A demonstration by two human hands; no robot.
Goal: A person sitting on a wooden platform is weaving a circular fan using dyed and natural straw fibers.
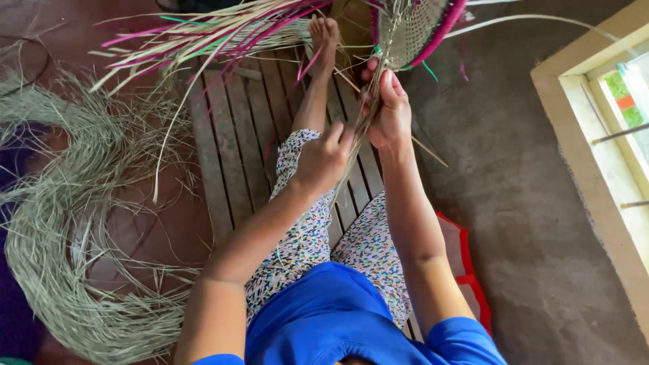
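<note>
A bundle of straw strands [355,145] is being pinched in the grip of both the left hand [323,159] and right hand [389,115], just below a half-woven basket [412,30] being braced by a foot [323,34] over a wooden pallet [236,128].

Grey concrete floor [514,203], wooden slat platform [236,135], pale window frame [574,88] (daylit)

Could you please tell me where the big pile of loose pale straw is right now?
In the head view the loose straw pile curves across the floor on the person's left, beside the wooden slatted platform.
</note>
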